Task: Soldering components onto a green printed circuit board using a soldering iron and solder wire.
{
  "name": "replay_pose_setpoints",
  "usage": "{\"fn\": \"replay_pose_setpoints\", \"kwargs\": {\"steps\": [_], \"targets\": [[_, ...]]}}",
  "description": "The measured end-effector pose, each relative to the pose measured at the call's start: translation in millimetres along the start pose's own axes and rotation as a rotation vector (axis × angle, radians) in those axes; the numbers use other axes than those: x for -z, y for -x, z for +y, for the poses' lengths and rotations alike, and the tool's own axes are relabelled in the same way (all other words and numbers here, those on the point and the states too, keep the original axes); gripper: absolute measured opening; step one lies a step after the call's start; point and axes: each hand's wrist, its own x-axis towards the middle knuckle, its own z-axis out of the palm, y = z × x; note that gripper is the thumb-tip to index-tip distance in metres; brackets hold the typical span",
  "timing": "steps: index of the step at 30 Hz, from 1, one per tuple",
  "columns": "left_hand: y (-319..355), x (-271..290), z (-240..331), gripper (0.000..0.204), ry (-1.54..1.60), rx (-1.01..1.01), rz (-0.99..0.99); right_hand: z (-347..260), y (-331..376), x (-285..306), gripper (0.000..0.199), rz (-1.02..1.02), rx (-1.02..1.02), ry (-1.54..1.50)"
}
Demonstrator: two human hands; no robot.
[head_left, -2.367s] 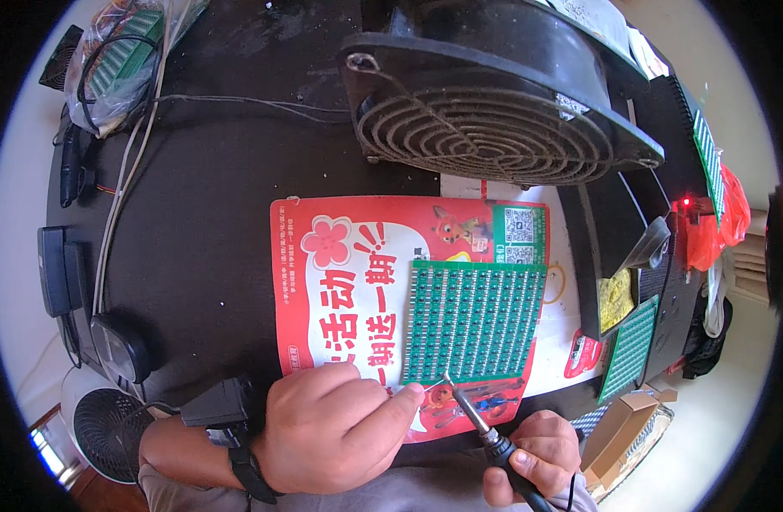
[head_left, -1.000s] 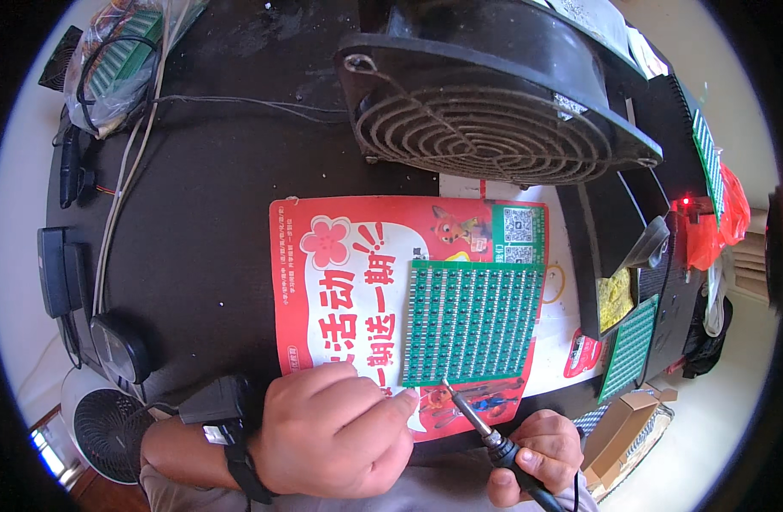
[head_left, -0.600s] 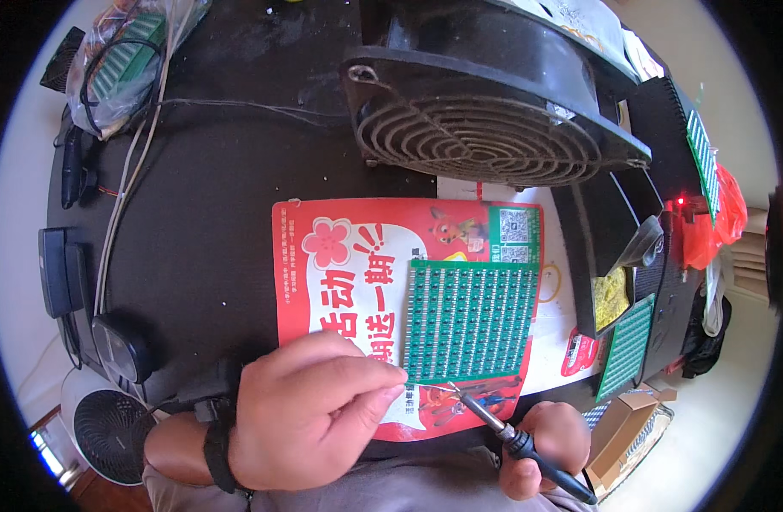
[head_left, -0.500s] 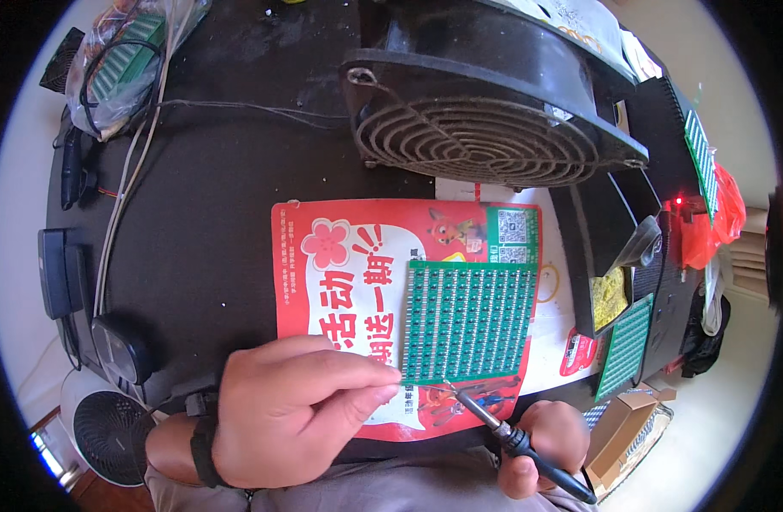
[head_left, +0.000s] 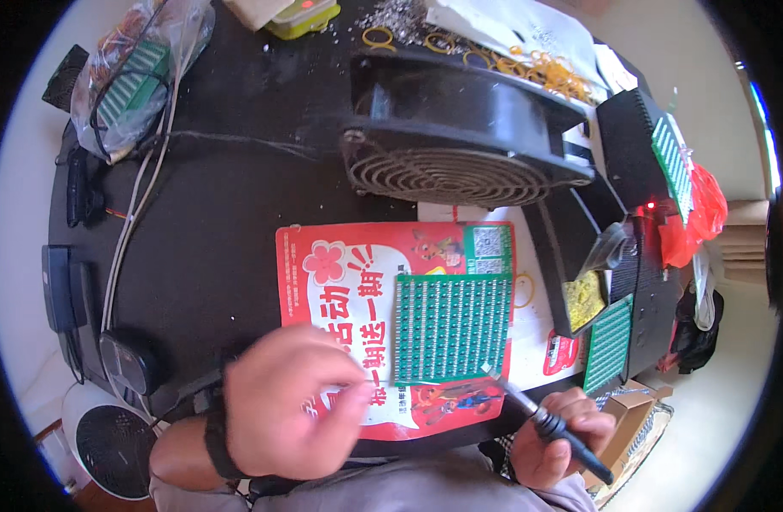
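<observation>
A green circuit board (head_left: 451, 328) packed with rows of small parts lies on a red and white printed sheet (head_left: 293, 256). My right hand (head_left: 562, 435) is closed round the black handle of a soldering iron (head_left: 528, 405). The iron's tip is at the lower right edge of the board; contact is hard to judge. Left of the board, my left hand (head_left: 293, 410) hovers over the sheet, slightly blurred. Its fingers are curled in with the thumb against them, and whatever they may hold cannot be made out.
A large black fan (head_left: 460, 171) with a wire grille stands behind the board. Right of it are a dark holder with yellow sponge (head_left: 586, 299) and another green board (head_left: 609, 346). Cables (head_left: 123, 239) run down the left side; orange rubber bands (head_left: 545, 72) lie at the back.
My left hand has drawn back from the board's lower left corner, its pinch curling inward. The soldering iron has moved right along the board's lower edge. The whole view has shifted.
</observation>
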Motion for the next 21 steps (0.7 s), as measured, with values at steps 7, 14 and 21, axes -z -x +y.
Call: {"fn": "replay_pose_setpoints", "kwargs": {"steps": [7, 14, 21], "targets": [[2, -29, -10, 0.009, -0.286, -0.186, -0.229, -11, -57, -4, 0.031, 0.025, 0.287, 0.641], [4, -18, 2, 0.011, -0.148, -0.105, -0.125, -7, -77, -9, 0.044, -0.305, 0.218, 0.984], [16, 8, 4, 0.01, 0.339, 0.437, 0.131, -2, -73, -7, 0.044, -0.274, 0.19, 0.826]]}}
